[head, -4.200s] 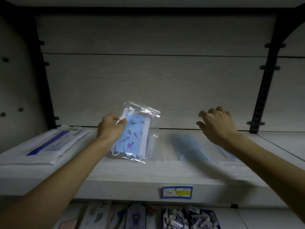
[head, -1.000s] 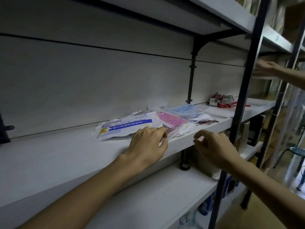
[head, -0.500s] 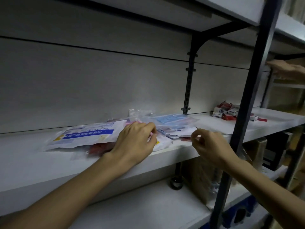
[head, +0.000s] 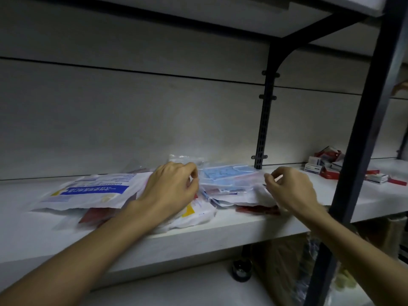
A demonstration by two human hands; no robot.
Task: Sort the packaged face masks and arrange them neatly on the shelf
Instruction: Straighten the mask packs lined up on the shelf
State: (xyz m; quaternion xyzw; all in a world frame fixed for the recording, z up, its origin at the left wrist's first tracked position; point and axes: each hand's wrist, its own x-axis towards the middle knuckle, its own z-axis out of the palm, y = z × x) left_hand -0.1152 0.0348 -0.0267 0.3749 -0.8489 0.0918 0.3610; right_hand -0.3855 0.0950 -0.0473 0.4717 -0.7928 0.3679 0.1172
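Note:
A loose pile of packaged face masks lies on the white shelf (head: 231,230). On top in the middle is a clear pack of blue masks (head: 227,175). My left hand (head: 170,188) rests on the pile, its curled fingertips pinching that pack's left edge. My right hand (head: 291,188) pinches its right edge between thumb and fingers. A white pack with a blue band (head: 88,191) lies at the left, over a dark red pack (head: 97,214). A white pack with a yellow mark (head: 194,215) sits under my left wrist. A red pack (head: 258,209) pokes out below my right hand.
A black upright post (head: 362,151) stands just right of my right arm. A slotted bracket (head: 265,120) runs up the back wall. Red and white small boxes (head: 324,168) lie further right. Another person's hand (head: 401,87) shows at the far right edge. A lower shelf holds wrapped goods.
The view has moved closer to the pile. My left hand slid right across it to the blue pack's edge, and my right hand reached in to its other edge.

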